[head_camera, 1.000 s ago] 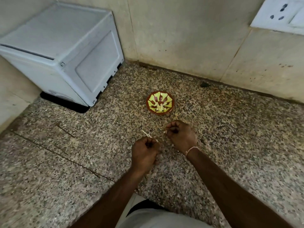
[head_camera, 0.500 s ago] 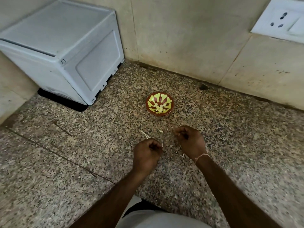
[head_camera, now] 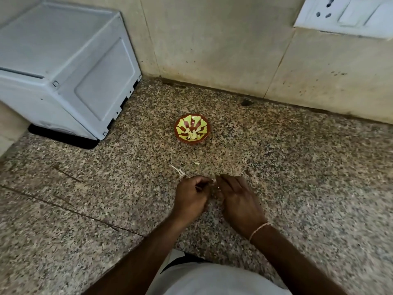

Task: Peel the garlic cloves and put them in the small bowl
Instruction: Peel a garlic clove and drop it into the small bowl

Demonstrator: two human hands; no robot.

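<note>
A small brown bowl (head_camera: 180,133) with a yellow pattern sits on the speckled granite counter (head_camera: 297,177), holding several pale peeled garlic cloves (head_camera: 192,134). Nearer me, my left hand (head_camera: 191,199) is curled, pinching something small and pale at its fingertips; I cannot make out the clove itself. My right hand (head_camera: 240,201) lies just beside it, fingers reaching toward the left fingertips. Bits of pale garlic skin (head_camera: 178,170) lie on the counter just beyond my hands, with one small scrap (head_camera: 196,163) farther toward the bowl.
A white appliance (head_camera: 63,67) stands at the back left on the counter. The tiled wall runs along the back, with a white socket plate (head_camera: 344,15) at the upper right.
My two hands have come together; the right hand moved left toward the left hand and its fingers now meet the left fingertips. The view has shifted closer.
</note>
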